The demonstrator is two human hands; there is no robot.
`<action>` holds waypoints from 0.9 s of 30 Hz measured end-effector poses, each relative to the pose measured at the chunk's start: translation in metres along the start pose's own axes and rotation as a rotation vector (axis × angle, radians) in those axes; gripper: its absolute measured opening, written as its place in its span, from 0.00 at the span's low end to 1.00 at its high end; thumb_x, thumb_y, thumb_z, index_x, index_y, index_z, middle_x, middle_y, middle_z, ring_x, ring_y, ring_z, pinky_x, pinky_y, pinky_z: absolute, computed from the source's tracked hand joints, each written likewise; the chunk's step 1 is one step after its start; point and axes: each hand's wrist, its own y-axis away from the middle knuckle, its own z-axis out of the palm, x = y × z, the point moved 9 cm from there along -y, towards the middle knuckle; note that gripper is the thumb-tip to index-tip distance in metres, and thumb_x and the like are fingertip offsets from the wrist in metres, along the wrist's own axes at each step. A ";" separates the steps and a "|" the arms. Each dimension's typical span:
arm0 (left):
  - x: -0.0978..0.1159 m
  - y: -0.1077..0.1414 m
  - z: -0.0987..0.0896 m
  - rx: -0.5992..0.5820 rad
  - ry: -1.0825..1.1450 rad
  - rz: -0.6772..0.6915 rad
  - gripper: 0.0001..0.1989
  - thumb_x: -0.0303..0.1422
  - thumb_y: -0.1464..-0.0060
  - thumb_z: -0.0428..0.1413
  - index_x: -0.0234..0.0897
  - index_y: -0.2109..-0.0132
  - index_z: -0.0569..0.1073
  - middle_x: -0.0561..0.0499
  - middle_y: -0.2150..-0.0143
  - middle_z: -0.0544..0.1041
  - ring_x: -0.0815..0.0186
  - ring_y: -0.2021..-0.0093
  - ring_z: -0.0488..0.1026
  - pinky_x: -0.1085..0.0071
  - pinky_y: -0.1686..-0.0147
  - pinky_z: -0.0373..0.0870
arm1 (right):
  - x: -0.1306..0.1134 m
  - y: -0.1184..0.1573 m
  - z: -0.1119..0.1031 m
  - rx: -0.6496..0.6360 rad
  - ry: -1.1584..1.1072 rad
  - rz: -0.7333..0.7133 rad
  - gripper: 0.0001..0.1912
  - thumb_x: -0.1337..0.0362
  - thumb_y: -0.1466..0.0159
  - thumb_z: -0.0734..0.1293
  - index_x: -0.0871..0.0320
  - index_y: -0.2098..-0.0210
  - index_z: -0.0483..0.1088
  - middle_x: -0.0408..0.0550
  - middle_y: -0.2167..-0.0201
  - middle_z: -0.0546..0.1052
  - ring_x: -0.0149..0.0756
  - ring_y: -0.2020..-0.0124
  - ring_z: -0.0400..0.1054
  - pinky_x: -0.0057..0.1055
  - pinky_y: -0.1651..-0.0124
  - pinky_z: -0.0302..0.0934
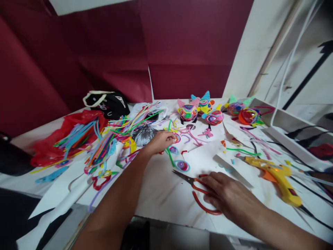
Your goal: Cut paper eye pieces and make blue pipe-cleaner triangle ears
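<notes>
My right hand (225,191) is closed around one of the orange-red handles of a pair of scissors (189,180). The blades point left over the white tabletop, a little apart at the tips. Farther in, my left hand (162,140) is closed, its fingertips at a small round orange-and-pink coil of pipe cleaner (177,138); whether they grip it I cannot tell. Two eye-shaped coils, one blue and pink (173,150) and one purple-centred (182,165), lie between my hands. Beside them runs a green pipe cleaner (170,158).
Several animal heads made of coiled pipe cleaners (188,110) stand at the back. Bundles of pipe cleaners (100,146) and a red plastic bag (47,149) lie left, near a black pouch (111,104). A yellow glue gun (279,177) and a power strip (293,144) are right.
</notes>
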 end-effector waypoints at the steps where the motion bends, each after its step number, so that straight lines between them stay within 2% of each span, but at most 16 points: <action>1: -0.003 0.000 0.003 -0.022 -0.034 0.002 0.10 0.30 0.49 0.52 0.35 0.62 0.76 0.50 0.66 0.75 0.69 0.68 0.70 0.76 0.66 0.63 | 0.000 -0.001 0.003 -0.002 0.012 -0.005 0.20 0.69 0.39 0.60 0.58 0.47 0.66 0.57 0.52 0.71 0.46 0.53 0.68 0.42 0.53 0.65; 5: -0.013 0.003 0.011 -0.068 -0.105 0.006 0.08 0.27 0.51 0.51 0.35 0.66 0.76 0.50 0.68 0.74 0.68 0.67 0.70 0.75 0.65 0.63 | 0.003 -0.001 0.010 -0.038 0.011 -0.009 0.21 0.70 0.37 0.56 0.57 0.46 0.64 0.56 0.54 0.73 0.40 0.57 0.71 0.37 0.55 0.68; 7: -0.015 0.004 0.013 -0.082 -0.131 0.008 0.08 0.26 0.52 0.51 0.35 0.67 0.75 0.49 0.68 0.74 0.67 0.66 0.70 0.74 0.63 0.63 | 0.003 0.001 0.011 -0.029 0.042 -0.031 0.21 0.69 0.37 0.56 0.58 0.45 0.64 0.56 0.53 0.73 0.41 0.55 0.71 0.36 0.55 0.68; 9: -0.018 0.005 0.014 -0.092 -0.152 0.005 0.09 0.25 0.52 0.51 0.35 0.66 0.75 0.48 0.67 0.74 0.65 0.65 0.70 0.74 0.63 0.63 | 0.003 0.005 0.008 0.010 0.090 -0.068 0.21 0.69 0.38 0.57 0.59 0.45 0.64 0.57 0.50 0.72 0.43 0.52 0.70 0.37 0.52 0.68; 13: -0.026 0.007 0.014 -0.108 -0.174 -0.007 0.13 0.22 0.55 0.49 0.35 0.64 0.76 0.47 0.65 0.75 0.65 0.64 0.70 0.73 0.63 0.64 | 0.005 0.018 0.003 0.050 0.139 -0.099 0.22 0.68 0.39 0.59 0.56 0.46 0.66 0.53 0.50 0.73 0.43 0.53 0.71 0.36 0.54 0.70; 19: -0.041 0.007 0.016 -0.129 -0.214 -0.042 0.19 0.17 0.60 0.47 0.36 0.63 0.76 0.48 0.64 0.75 0.64 0.62 0.70 0.73 0.61 0.64 | 0.008 0.034 -0.008 0.071 0.058 -0.138 0.17 0.67 0.39 0.58 0.51 0.51 0.67 0.49 0.53 0.75 0.37 0.56 0.73 0.26 0.57 0.70; 22: -0.046 0.008 0.016 -0.133 -0.261 -0.077 0.20 0.17 0.60 0.47 0.37 0.62 0.75 0.47 0.63 0.75 0.63 0.61 0.70 0.71 0.60 0.64 | 0.019 0.041 -0.010 0.132 0.048 -0.108 0.15 0.65 0.38 0.58 0.50 0.52 0.66 0.48 0.55 0.76 0.36 0.58 0.74 0.25 0.60 0.71; 27: -0.050 0.012 0.010 -0.127 -0.372 -0.174 0.18 0.18 0.59 0.48 0.37 0.61 0.74 0.44 0.63 0.75 0.60 0.61 0.71 0.69 0.63 0.65 | 0.048 0.056 -0.007 0.251 0.149 -0.003 0.17 0.63 0.38 0.60 0.50 0.50 0.63 0.48 0.55 0.77 0.39 0.59 0.74 0.29 0.61 0.72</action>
